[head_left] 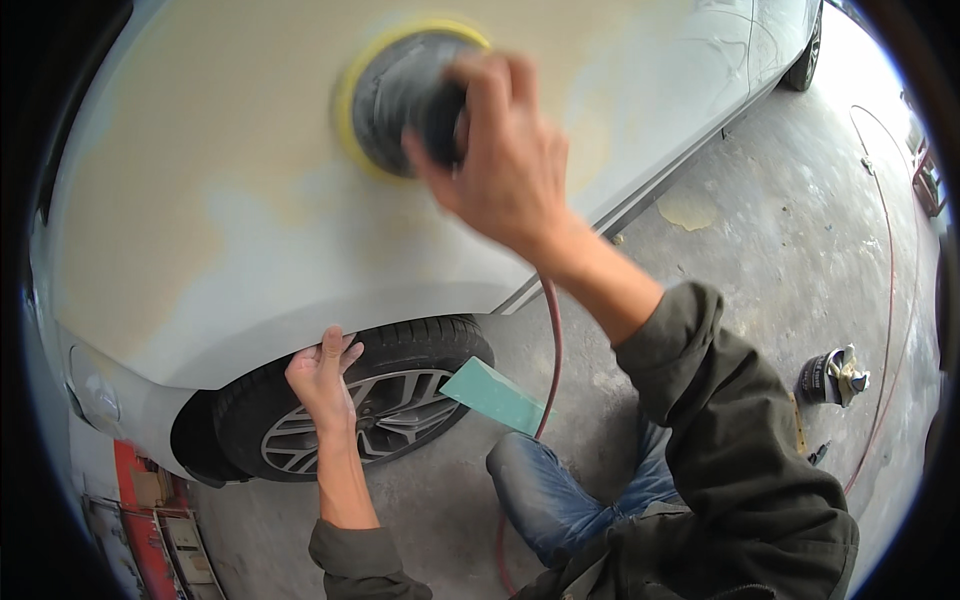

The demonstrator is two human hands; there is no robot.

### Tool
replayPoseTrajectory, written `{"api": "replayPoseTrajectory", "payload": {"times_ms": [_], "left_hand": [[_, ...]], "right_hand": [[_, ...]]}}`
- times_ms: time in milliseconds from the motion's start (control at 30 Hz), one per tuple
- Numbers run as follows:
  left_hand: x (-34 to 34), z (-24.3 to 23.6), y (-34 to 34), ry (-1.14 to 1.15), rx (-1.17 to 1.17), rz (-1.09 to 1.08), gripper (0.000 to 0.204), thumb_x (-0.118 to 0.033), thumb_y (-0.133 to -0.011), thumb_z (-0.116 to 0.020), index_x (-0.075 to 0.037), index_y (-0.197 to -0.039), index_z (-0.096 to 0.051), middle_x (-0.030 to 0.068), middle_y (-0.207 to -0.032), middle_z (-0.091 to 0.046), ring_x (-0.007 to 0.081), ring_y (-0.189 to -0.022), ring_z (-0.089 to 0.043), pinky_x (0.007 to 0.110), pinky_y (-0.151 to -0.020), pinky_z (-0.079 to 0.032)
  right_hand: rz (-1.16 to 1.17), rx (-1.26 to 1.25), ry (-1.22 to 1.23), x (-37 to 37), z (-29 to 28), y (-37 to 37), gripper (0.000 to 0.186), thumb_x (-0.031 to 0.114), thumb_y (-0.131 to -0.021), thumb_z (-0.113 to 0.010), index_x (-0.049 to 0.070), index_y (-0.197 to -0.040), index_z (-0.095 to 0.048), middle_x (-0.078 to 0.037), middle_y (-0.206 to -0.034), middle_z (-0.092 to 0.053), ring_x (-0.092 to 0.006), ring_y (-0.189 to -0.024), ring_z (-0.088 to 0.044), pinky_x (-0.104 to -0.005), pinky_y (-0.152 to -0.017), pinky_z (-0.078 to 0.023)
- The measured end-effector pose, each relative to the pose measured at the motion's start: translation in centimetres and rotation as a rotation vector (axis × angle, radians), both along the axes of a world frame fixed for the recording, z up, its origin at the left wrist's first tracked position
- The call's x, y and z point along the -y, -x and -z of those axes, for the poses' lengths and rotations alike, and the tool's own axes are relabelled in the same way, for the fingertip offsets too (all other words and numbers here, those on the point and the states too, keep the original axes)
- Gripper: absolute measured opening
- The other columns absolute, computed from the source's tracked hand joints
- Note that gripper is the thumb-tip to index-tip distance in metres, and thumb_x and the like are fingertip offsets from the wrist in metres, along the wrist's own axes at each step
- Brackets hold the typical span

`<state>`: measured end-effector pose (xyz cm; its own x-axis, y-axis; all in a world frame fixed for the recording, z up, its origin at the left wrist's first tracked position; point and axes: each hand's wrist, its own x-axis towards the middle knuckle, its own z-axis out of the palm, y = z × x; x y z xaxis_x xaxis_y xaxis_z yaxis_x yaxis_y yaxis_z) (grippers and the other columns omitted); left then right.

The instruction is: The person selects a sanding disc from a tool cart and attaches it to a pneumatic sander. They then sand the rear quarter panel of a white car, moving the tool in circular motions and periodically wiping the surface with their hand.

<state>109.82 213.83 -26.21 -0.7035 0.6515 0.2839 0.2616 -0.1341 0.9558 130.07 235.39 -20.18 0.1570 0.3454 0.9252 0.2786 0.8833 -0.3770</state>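
Note:
My right hand [500,160] is closed around the top of a round sander [405,85] with a yellow-rimmed pad. The pad lies against the car's side panel [280,110], which is white with beige patches. Hand and sander are smeared by motion. A red hose [556,350] runs down from beneath my right forearm. At the lip of the wheel arch, my left hand [325,380] touches the panel's lower edge with fingers apart, in front of the tire [420,345]. Its fingertips are partly hard to make out.
A light green block [495,395] leans beside the alloy wheel [400,420], close to my knee [535,480]. On the grey concrete floor [750,250] at right stand a dark can [822,380] with crumpled material on top and a long thin hose [890,260]. Shelving [180,540] is at lower left.

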Motion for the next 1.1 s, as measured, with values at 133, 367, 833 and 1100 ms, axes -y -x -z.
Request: {"api": "replayPoseTrajectory", "payload": {"times_ms": [133,367,833,1100], "left_hand": [[0.0,-0.1,0.0,-0.008,-0.003,0.006,0.039,-0.025,-0.091,-0.077,0.008,-0.109,-0.067,0.0113,-0.101,-0.07,0.0187,-0.087,-0.069,0.032,-0.075,-0.061],[0.1,-0.4,-0.6,0.004,0.013,0.003,0.04,-0.028,-0.091,-0.077,0.005,-0.11,-0.067,0.0102,-0.104,-0.071,0.0187,-0.092,-0.07,0.028,-0.079,-0.057],[0.1,-0.5,-0.5,0.027,-0.015,-0.04,0.042,-0.029,-0.091,-0.078,0.007,-0.11,-0.066,0.0112,-0.104,-0.071,0.0204,-0.093,-0.071,0.027,-0.076,-0.057],[0.6,-0.5,0.1,0.038,-0.029,-0.037,0.041,-0.026,-0.093,-0.075,0.006,-0.116,-0.064,0.0115,-0.106,-0.071,0.0204,-0.094,-0.071,0.026,-0.074,-0.057]], "right_hand": [[0.154,-0.101,0.076,-1.9,-3.5,-0.3,0.053,0.02,-0.075,-0.08,0.006,-0.116,-0.05,-0.021,-0.107,-0.054,-0.0388,-0.068,-0.065,-0.0454,-0.049,-0.051],[-0.041,-0.012,0.025,3.0,3.0,1.5,0.058,0.019,-0.071,-0.085,0.008,-0.119,-0.054,-0.016,-0.115,-0.055,-0.0203,-0.061,-0.06,-0.0325,-0.048,-0.049],[0.167,-0.123,0.018,-3.7,1.4,-2.2,0.053,0.025,-0.077,-0.081,0.01,-0.118,-0.05,-0.019,-0.107,-0.056,-0.0329,-0.061,-0.062,-0.0411,-0.046,-0.05],[-0.016,-0.037,-0.017,-1.8,9.0,-1.3,0.057,0.023,-0.072,-0.084,0.01,-0.119,-0.053,-0.015,-0.108,-0.055,-0.0242,-0.063,-0.062,-0.0369,-0.049,-0.05]]}}
